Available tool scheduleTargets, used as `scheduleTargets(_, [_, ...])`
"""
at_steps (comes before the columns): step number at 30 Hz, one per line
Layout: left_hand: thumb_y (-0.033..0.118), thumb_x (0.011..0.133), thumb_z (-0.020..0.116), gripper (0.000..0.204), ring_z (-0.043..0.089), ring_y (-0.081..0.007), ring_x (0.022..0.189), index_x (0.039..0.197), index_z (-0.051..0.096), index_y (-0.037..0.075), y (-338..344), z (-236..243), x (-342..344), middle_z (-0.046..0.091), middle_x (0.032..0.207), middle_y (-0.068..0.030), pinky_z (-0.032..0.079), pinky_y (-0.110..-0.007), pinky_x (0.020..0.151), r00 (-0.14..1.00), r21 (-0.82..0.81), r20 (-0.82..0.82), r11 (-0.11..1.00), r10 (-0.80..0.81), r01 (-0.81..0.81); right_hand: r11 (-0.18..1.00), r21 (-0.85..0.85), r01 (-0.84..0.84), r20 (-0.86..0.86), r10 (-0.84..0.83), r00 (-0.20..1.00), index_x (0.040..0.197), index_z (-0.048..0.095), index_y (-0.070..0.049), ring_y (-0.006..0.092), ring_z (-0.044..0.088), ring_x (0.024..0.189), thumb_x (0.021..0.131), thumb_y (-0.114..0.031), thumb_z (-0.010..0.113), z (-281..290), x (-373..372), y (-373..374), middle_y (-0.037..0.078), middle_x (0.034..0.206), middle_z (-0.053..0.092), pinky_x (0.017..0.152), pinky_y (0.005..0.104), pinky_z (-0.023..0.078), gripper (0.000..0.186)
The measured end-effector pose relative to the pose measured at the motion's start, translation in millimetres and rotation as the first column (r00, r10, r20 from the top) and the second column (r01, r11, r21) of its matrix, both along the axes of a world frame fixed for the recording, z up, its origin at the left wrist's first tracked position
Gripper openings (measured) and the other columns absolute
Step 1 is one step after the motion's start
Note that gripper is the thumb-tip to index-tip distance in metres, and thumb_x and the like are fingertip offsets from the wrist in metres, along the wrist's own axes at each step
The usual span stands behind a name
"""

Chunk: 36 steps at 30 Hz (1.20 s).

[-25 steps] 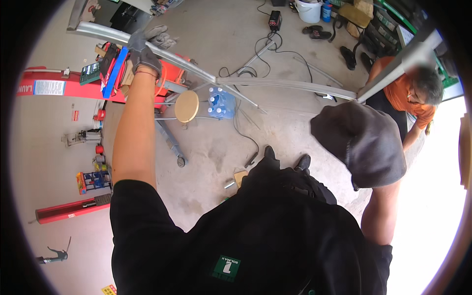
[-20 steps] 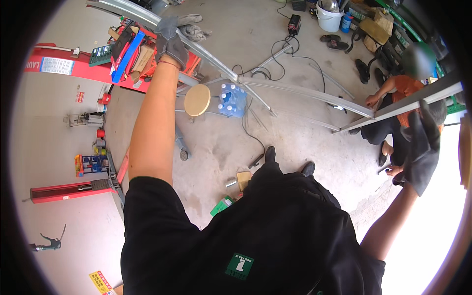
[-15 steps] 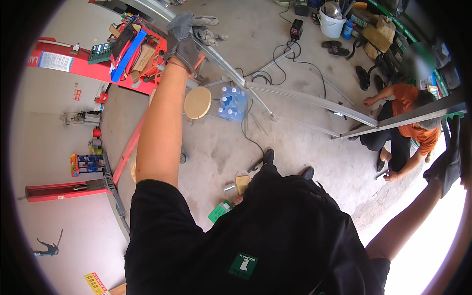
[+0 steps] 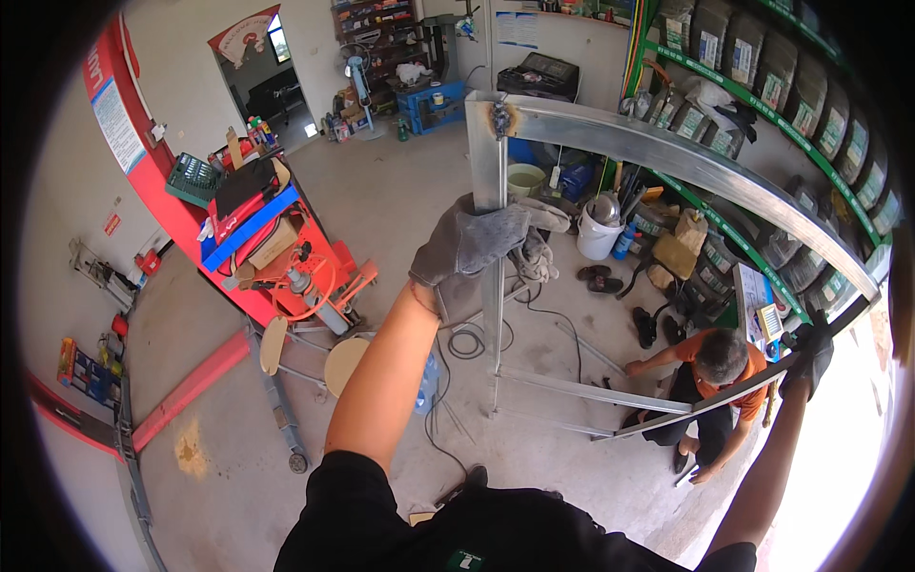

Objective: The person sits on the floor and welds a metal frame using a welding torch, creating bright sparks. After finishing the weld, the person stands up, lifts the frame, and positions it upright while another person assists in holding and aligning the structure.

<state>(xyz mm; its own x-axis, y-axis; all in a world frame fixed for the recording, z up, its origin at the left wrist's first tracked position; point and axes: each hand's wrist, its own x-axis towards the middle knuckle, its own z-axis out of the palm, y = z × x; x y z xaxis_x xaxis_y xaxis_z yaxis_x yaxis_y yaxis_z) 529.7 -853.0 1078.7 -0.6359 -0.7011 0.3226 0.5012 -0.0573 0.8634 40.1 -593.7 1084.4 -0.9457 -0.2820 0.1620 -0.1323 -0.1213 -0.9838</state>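
While the metal frame [image 4: 667,138] is held in front of the person, extending from the middle of the view towards the right, both gloved hands are at its sides. The left hand [image 4: 467,243] is closed around the left post [image 4: 489,176], below a dark welded corner [image 4: 500,119]. The right hand [image 4: 810,360] is placed on the right bar [image 4: 846,321]; I cannot tell how far its fingers bend around. Behind this bar, a co-worker [image 4: 751,404] in an orange shirt crouches on the floor [image 4: 562,462]. Beyond the frame there are a white bucket [image 4: 599,238], black shoes [image 4: 646,326] and tyres [image 4: 742,46] on green shelves [image 4: 717,78]. To the left are black cables [image 4: 465,343], a round stool [image 4: 347,364] and a green case [image 4: 194,179].
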Motion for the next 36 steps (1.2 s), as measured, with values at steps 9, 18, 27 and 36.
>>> scheduleTargets(9, [0.022,0.097,0.074,0.033,0.068,-0.0141,0.060,0.120,0.064,0.001,59.8,39.9,-9.2,0.076,0.093,-0.0094,0.056,-0.030,0.049,0.935,0.103,0.103,0.931,0.339,-0.349,0.988,-0.106,0.115,-0.027,-0.118,0.993,0.129,0.068,0.004,0.0087,0.038,0.047,0.105,-0.039,0.058,-9.5,-5.2,2.4,-0.005,0.060,0.037,0.047,0.0265,0.046,0.050])
scheduleTargets(18, [0.031,0.091,0.079,0.034,0.073,-0.0154,0.066,0.106,0.073,0.001,60.2,48.6,20.6,0.077,0.080,-0.0095,0.059,-0.031,0.060,0.896,-0.134,0.412,0.983,0.168,-0.122,0.992,-0.077,0.102,-0.039,-0.105,0.994,0.127,0.064,0.006,0.0083,0.032,0.047,0.106,-0.043,0.054,-14.5,-12.2,30.9,-0.006,0.058,0.032,0.045,0.0280,0.040,0.054])
scheduleTargets(27, [0.039,0.089,0.079,0.046,0.076,-0.0230,0.076,0.115,0.072,0.002,71.3,20.7,25.3,0.078,0.089,-0.0136,0.059,-0.035,0.074,0.852,-0.463,0.341,0.860,0.396,-0.214,0.989,-0.104,0.109,-0.067,-0.116,0.991,0.119,0.065,0.005,0.0085,0.034,0.048,0.106,-0.041,0.053,-24.4,-12.0,44.4,-0.005,0.061,0.035,0.045,0.0279,0.043,0.049])
scheduleTargets(36, [0.031,0.090,0.080,0.039,0.074,-0.0179,0.070,0.116,0.072,0.002,87.7,29.3,23.5,0.078,0.090,-0.0116,0.059,-0.033,0.069,0.896,-0.380,0.237,0.885,0.376,-0.270,0.986,-0.108,0.125,-0.066,-0.132,0.989,0.118,0.067,0.004,0.0086,0.036,0.051,0.105,-0.042,0.054,-25.9,-17.0,66.0,-0.005,0.062,0.036,0.047,0.0296,0.047,0.049])
